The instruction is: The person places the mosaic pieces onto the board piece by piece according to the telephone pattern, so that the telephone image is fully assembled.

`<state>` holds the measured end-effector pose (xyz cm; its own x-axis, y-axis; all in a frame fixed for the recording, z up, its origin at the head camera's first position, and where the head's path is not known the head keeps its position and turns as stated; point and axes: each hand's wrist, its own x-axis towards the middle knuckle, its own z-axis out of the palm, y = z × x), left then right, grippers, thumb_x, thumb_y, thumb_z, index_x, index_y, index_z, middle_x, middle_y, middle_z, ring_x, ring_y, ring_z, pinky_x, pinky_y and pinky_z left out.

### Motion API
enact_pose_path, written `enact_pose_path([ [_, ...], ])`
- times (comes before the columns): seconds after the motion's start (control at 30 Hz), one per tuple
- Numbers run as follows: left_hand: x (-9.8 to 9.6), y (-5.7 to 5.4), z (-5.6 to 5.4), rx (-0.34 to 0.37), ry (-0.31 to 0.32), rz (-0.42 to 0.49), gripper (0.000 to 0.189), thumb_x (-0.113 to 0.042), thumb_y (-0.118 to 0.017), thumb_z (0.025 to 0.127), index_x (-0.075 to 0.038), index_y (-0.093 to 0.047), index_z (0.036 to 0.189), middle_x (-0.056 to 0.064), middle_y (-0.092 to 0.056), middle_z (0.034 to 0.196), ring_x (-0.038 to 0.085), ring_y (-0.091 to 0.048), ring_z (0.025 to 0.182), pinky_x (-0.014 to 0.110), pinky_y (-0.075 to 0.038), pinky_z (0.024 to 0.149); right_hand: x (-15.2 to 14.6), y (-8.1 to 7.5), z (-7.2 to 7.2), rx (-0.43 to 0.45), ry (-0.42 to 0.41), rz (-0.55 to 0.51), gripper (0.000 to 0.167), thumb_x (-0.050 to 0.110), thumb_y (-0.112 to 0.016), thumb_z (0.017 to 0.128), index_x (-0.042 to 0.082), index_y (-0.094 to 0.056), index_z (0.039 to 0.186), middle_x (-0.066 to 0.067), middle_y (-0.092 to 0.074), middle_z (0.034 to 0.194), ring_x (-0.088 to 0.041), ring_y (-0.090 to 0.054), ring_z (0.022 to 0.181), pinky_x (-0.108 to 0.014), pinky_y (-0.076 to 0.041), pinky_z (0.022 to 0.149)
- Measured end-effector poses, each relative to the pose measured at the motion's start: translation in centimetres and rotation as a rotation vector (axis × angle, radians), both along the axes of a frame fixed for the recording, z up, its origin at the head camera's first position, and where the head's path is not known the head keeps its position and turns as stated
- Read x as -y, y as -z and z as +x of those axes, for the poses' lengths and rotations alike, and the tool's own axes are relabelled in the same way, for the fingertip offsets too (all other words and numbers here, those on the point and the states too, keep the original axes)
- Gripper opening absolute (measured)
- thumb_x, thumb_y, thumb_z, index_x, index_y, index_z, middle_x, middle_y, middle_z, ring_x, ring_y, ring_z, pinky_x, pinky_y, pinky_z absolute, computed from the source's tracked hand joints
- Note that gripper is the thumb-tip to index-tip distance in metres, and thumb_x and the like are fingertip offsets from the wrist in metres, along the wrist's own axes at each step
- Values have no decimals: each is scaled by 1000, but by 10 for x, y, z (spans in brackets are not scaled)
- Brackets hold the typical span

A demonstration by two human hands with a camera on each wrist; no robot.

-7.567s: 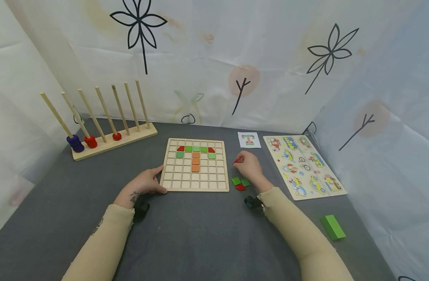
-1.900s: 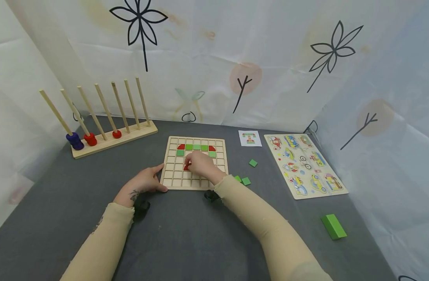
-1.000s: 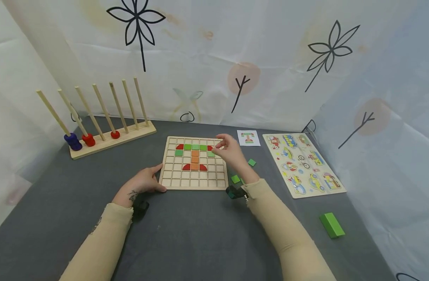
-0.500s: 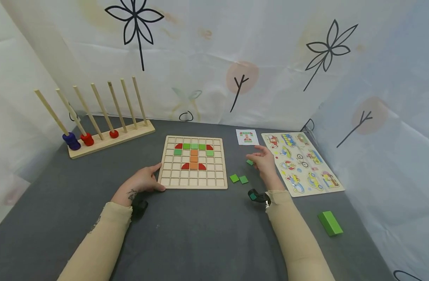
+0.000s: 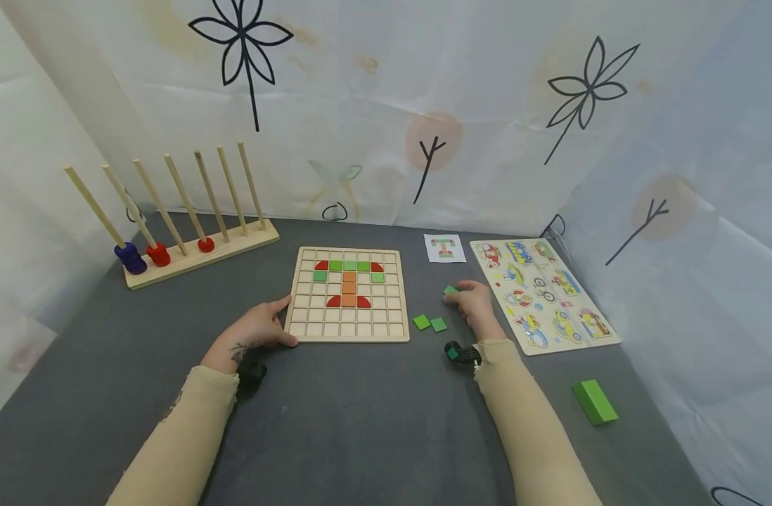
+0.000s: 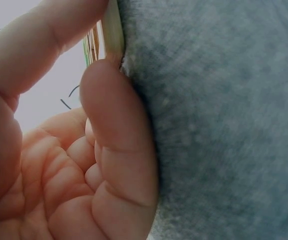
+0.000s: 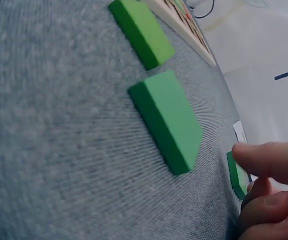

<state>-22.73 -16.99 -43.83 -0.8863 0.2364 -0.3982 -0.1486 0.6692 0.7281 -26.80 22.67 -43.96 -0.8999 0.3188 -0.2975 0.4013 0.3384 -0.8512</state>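
Observation:
A square wooden grid board lies mid-table, with red, green and orange tiles set in a T-like pattern. My left hand rests at its near left corner, straight forefinger on the left edge and thumb at the front edge. In the left wrist view the thumb touches the board's corner. Right of the board, my right hand pinches a green tile between thumb and fingers, partly hidden by them. Two more green tiles, a lighter one and a darker one, lie on the cloth nearby.
A small pattern card lies behind the right hand. To the right are a picture puzzle board and a green block. A wooden peg stand with purple and red beads stands at the back left.
Two red quarter-round tiles now flank the lowest orange tile on the board. My right hand has moved right from the board to the separate green tile and grasped it. The left hand has stayed put.

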Motion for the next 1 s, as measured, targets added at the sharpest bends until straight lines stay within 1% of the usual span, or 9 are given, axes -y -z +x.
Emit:
enact_pose_path([
  [0.1,0,0,0,3,-12,-2,99,-14,-78,71,-6,-16,148,0,-45,57,13,-41,49,27,-36,51,2,1,-1,-10,15,22,47,-1,-70,74,-3,-55,118,1,-44,65,-8,-36,48,-25,-32,46],
  [0.2,0,1,0,-4,-4,-4,99,-14,-78,72,-5,-16,148,0,-45,57,13,-41,49,27,-36,51,4,3,-3,-12,24,55,40,-4,-69,74,-5,-57,112,-1,-46,70,-8,-37,49,-25,-33,47],
  [0.37,0,-1,0,4,-12,3,99,-14,-78,71,-6,-16,148,0,-44,57,12,-40,49,27,-36,51,4,5,-6,1,49,85,27,-5,-68,74,-4,-59,100,-4,-46,71,-10,-39,52,-26,-35,50],
  [0.43,0,-2,1,9,-15,8,100,-14,-79,71,-6,-17,148,0,-45,57,12,-41,49,26,-36,51,3,6,-5,-32,52,74,23,-7,-68,72,-4,-59,93,-5,-46,70,-12,-40,52,-28,-35,50],
  [0.57,0,-3,2,9,1,13,102,-16,-80,70,-3,-15,148,-1,-45,57,11,-41,49,26,-36,51,6,1,-2,-83,55,54,26,-7,-65,70,-3,-60,95,-5,-51,77,-14,-44,61,-28,-37,54],
  [0.67,0,-2,1,8,-9,6,101,-15,-79,70,-4,-16,148,0,-45,56,12,-41,49,26,-36,51,14,-7,1,-100,47,12,32,-3,-62,73,2,-58,104,-1,-56,74,-12,-49,60,-25,-36,50],
  [0.8,0,1,-1,2,-19,-5,99,-14,-78,72,-6,-17,148,0,-45,56,13,-41,49,27,-36,51,33,-16,8,-169,-22,-115,34,-5,-59,76,4,-56,109,5,-55,60,-7,-51,49,-22,-33,43],
  [0.87,0,2,-1,-1,-14,-7,98,-14,-78,72,-6,-16,148,0,-44,56,13,-40,49,28,-35,51,45,-22,13,-199,-83,-190,36,-8,-58,78,2,-56,112,6,-56,62,-7,-50,48,-22,-34,43],
  [1.0,0,1,-2,0,-13,-10,98,-14,-78,72,-6,-16,148,0,-43,55,13,-40,48,27,-35,50,67,-23,22,-224,-199,-287,34,-7,-61,80,1,-57,113,4,-57,68,-9,-47,49,-22,-33,45],
])
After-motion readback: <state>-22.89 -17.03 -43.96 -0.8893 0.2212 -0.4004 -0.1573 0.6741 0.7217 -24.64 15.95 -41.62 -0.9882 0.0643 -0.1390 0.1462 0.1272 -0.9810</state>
